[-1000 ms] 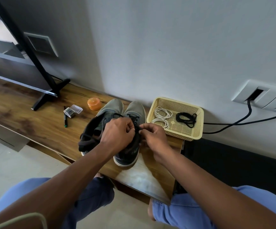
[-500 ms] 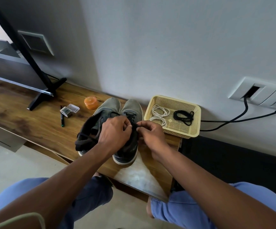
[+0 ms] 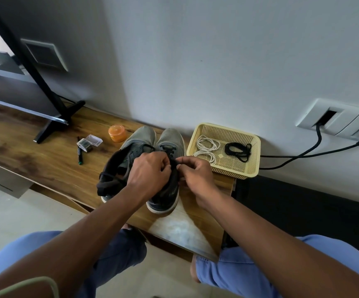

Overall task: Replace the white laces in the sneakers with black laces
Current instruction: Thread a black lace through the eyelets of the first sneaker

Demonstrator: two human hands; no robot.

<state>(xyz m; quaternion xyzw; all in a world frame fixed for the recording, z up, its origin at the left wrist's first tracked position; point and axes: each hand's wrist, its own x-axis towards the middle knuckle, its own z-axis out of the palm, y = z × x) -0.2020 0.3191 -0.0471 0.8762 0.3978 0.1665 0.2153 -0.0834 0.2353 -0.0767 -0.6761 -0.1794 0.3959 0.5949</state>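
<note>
A home living room, by the look of it: a low wooden TV bench [image 3: 30, 151] against a plain painted wall [image 3: 217, 61], a television's black stand foot [image 3: 51, 123] at its left end, wall sockets [image 3: 337, 119] with plugged cables, tiled floor [image 3: 13, 216].

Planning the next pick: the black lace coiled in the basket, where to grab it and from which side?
Judging by its pose, pinch the black lace at the middle of its bundle, coming straight down from above. It lies flat and loose on the floor of the basket, walls all round, clear of the white laces.

Left hand [image 3: 147, 169] hides right sneaker [image 3: 165, 168] lacing; grip unclear.
</note>
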